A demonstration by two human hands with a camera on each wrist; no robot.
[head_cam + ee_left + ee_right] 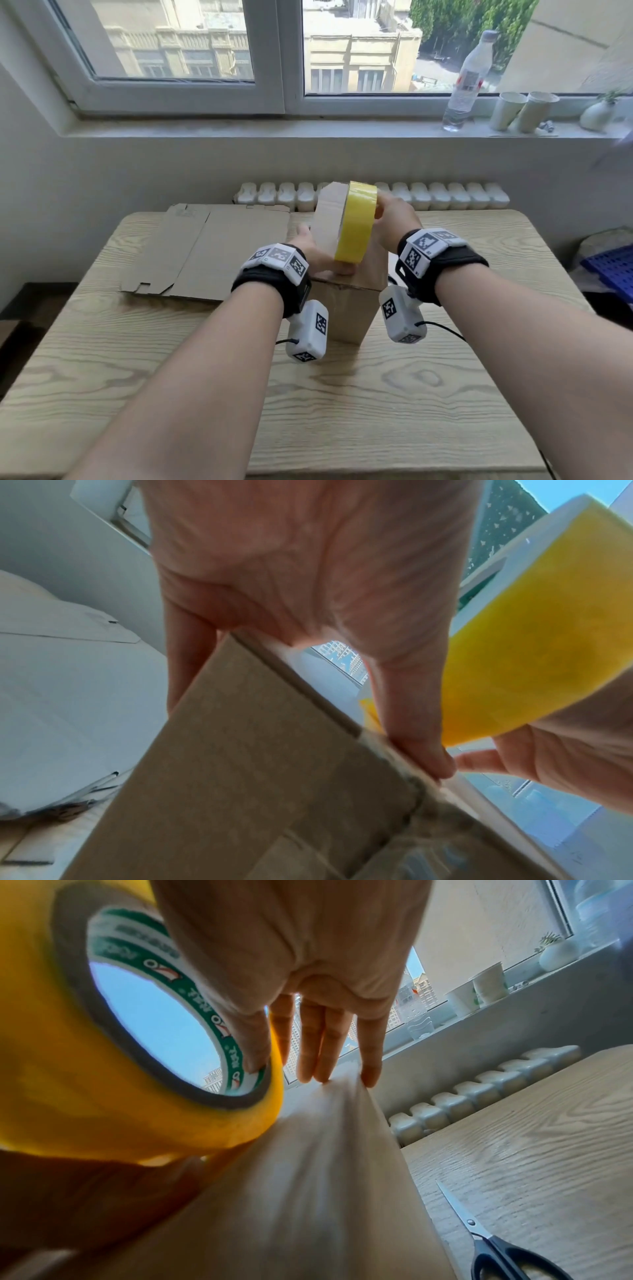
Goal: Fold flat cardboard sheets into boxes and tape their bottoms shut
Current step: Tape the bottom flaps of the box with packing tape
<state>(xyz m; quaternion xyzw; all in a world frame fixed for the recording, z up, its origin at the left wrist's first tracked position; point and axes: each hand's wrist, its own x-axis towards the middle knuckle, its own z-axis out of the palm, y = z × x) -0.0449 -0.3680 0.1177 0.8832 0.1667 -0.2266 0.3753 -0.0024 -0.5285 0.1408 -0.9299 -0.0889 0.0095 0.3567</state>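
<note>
On top of the upright box [346, 301], your right hand [390, 219] grips the yellow tape roll [356, 222] through its core; your left hand [308, 243], thumb curled round the raised flap, steadies it. Light, crushable cardboard: I'd hold near the creases.

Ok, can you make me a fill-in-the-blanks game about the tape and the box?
1. The roll of tape is coloured ____.
2. The tape is held by the person's ____ hand.
3. Beside the box, a pair of ____ lies on the table.
4. On the windowsill stand two paper ____ next to the water bottle.

Missing words: yellow; right; scissors; cups
</note>
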